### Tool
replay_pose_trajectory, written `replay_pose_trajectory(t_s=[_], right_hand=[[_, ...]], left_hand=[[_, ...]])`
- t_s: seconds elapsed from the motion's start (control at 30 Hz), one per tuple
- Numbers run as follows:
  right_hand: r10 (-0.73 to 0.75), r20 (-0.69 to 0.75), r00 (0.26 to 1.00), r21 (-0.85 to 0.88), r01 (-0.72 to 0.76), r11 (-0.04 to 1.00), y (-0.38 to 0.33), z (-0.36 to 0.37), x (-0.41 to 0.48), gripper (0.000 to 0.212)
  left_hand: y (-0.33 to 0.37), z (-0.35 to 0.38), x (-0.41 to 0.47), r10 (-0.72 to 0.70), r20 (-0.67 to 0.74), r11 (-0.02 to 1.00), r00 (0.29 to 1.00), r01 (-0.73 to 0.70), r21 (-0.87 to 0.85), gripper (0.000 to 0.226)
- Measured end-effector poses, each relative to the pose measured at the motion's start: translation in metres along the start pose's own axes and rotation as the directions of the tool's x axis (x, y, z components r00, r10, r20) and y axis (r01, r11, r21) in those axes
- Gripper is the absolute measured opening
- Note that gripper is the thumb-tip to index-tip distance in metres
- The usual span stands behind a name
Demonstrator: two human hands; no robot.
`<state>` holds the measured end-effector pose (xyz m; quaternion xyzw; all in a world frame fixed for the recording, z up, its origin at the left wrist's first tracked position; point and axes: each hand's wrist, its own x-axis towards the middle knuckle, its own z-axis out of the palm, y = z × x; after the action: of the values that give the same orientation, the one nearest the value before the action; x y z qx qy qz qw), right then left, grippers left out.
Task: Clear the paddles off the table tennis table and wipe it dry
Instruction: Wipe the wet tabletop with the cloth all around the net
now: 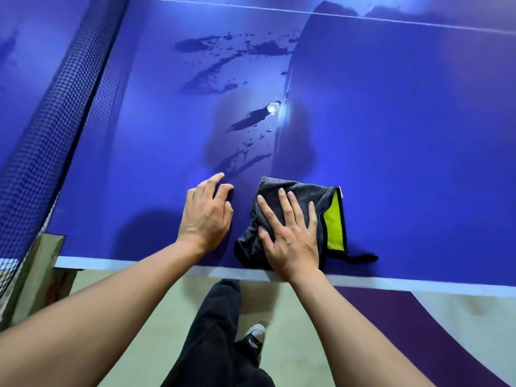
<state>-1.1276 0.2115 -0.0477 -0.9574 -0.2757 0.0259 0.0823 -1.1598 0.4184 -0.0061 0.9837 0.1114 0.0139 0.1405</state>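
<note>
My right hand [290, 236] is flat, fingers spread, pressing the cloth [282, 188] at the table [405, 135]'s near edge, and my left hand [206, 216] rests open just beside it. Puddles [251, 121] wait ahead, and I reckon this bunched cloth could smear them or miss streaks.

Cloth [296, 208] on table [418, 135] (net [55, 107] left)

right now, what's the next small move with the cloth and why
Probably slide the cloth forward and slightly left into the nearest wet streaks. The right hand presses flat on it by the table near edge, those streaks lie just beyond, and larger puddles sit farther up. No paddles show here.
</note>
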Motion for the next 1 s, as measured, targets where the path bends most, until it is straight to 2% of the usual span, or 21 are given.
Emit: replay_pose_trajectory(t_s=[0.23, 0.37, 0.63, 1.0], right_hand=[[-0.02, -0.018, 1.0, 0.028, 0.02, 0.999, 0.012, -0.001, 0.118, 0.065], [0.051, -0.02, 0.999, 0.03, -0.05, 0.998, 0.023, -0.004, 0.191, 0.063], [0.125, -0.006, 0.992, 0.029, -0.125, 0.992, 0.062, -0.015, 0.345, 0.061], [0.159, 0.006, 0.987, -0.003, -0.159, 0.987, 0.116, -0.03, 0.546, 0.059]], left_hand=[[-0.018, 0.003, 0.084, 0.046, -0.083, 0.999, 0.995, -0.046, -0.007, 0.034], [-0.032, 0.004, 0.154, 0.074, -0.116, 0.997, 0.99, -0.076, -0.015, 0.035], [-0.051, 0.003, 0.297, 0.068, -0.073, 0.998, 0.995, -0.066, 0.02, 0.047], [-0.059, 0.015, 0.317, 0.079, -0.093, 0.996, 0.992, -0.076, 0.036, 0.051]])
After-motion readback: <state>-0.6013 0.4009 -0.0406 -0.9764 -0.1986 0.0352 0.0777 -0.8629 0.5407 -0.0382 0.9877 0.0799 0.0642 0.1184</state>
